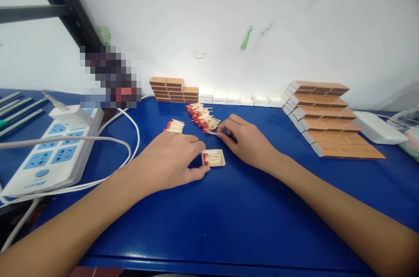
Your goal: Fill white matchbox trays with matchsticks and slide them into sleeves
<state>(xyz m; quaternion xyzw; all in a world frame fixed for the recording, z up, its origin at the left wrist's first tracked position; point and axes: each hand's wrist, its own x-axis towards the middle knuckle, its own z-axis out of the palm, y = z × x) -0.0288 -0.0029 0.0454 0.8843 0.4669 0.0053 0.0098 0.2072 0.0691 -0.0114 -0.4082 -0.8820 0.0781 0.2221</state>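
The wall [157, 15] is brightly lit; one patch [111, 76] at left is pixelated.

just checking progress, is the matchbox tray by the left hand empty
Not empty: red-tipped matchsticks lie inside the matchbox tray. Whether it's completely full, I cannot tell.

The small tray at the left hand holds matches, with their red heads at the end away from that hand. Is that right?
Not quite: the red heads lie at the end nearest the left hand, as the head view shows. The small tray does hold matches.
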